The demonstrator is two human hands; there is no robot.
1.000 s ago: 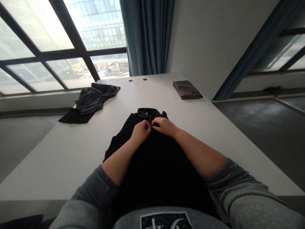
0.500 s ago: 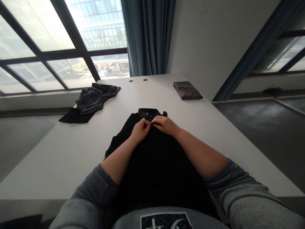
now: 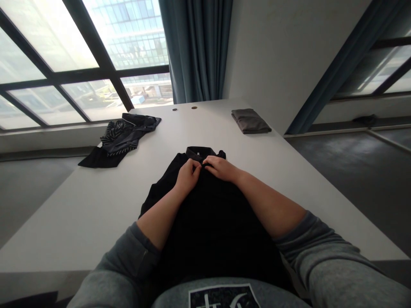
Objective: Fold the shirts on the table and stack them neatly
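Note:
A black collared shirt (image 3: pixel 212 214) lies flat on the white table (image 3: pixel 80 209), collar pointing away from me. My left hand (image 3: pixel 189 174) and my right hand (image 3: pixel 221 167) meet just below the collar, both with fingers pinched on the shirt's front placket. The fingertips touch each other there. What exactly sits between them is too small to see. My grey sleeves are pushed up to the elbows.
A crumpled dark garment with white stripes (image 3: pixel 123 137) lies at the table's left edge. A folded grey cloth (image 3: pixel 250 120) rests at the far right. Two round cable holes (image 3: pixel 184 108) sit at the far edge. Windows and blue curtains stand behind.
Both hands have crept slightly up the shirt front toward the collar, still pinched together. The shirt has not shifted.

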